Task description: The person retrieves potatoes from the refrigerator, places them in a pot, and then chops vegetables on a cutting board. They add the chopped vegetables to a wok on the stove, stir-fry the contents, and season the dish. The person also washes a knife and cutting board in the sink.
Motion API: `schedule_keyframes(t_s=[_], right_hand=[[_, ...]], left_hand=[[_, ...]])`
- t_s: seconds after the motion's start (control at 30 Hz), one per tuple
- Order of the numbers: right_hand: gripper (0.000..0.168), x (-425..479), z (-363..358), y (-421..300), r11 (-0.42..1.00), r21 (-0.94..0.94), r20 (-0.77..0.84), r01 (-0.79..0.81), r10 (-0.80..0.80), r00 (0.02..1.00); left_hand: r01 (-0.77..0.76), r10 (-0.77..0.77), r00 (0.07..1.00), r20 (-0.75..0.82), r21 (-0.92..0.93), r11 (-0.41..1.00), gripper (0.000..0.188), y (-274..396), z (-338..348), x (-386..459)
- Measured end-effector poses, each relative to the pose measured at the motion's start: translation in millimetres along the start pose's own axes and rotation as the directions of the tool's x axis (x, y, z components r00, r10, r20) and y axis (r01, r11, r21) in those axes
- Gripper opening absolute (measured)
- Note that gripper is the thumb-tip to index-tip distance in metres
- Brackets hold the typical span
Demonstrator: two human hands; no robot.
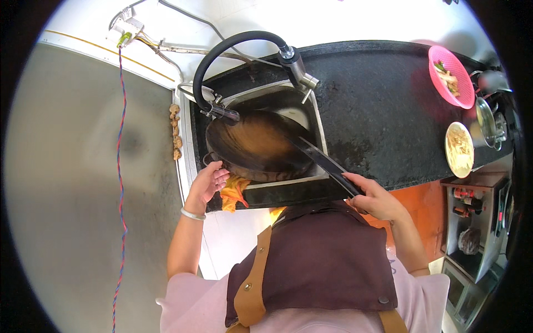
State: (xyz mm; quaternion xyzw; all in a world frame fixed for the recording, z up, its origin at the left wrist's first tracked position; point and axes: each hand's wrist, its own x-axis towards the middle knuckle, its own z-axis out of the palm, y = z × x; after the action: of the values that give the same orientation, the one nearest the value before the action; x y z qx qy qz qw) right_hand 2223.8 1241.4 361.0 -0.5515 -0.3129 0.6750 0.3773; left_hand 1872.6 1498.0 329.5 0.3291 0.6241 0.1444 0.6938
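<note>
A large dark wok [258, 141] rests tilted over the sink [321, 129], its inside brownish and partly blurred. My right hand [372, 197] grips the wok's long dark handle [329, 164], which points toward my body on the right. By the small ring [208, 158] on the wok's left side is my left hand [212, 179], thumb raised and fingers loosely curled, with nothing visible between them; whether it touches the wok is unclear. Over the wok's left rim hangs the spray head [225, 113] of a black-hosed faucet [233, 39]. No water stream can be made out.
A yellow-orange cloth [235, 193] drapes over the counter's front edge below my left hand. On the black counter [374, 112], a pink basket [452, 79], a bowl of pale strips [459, 150] and a metal pot [485, 120] stand at right. Ginger pieces [175, 131] line the left ledge.
</note>
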Motion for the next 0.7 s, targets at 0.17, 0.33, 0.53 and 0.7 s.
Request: schedule_keyframes(t_s=[0.17,0.33,0.53,0.7], right_hand=[[0.057,1.1,-10.0,6.1,0.997,-0.032,0.036,0.069,-0.067,0.997],[0.057,-2.4,-19.0,12.3,0.999,0.002,0.084,0.046,-0.046,0.995],[0.054,-6.5,-25.2,14.6,0.993,-0.058,0.133,0.103,-0.094,0.987],[0.054,-24.6,-28.2,15.0,0.986,-0.137,0.163,0.090,-0.067,0.984]], left_hand=[[0.028,-0.012,0.995,-0.098,0.172,0.985,0.012,2.2,-0.7,24.5],[0.095,-0.080,0.983,-0.163,0.091,0.991,0.016,10.4,-4.4,35.6],[0.009,0.037,0.940,-0.338,0.136,0.991,0.013,14.2,7.6,36.7],[-0.156,0.210,0.921,-0.329,0.182,0.971,0.011,12.7,44.3,-11.4]])
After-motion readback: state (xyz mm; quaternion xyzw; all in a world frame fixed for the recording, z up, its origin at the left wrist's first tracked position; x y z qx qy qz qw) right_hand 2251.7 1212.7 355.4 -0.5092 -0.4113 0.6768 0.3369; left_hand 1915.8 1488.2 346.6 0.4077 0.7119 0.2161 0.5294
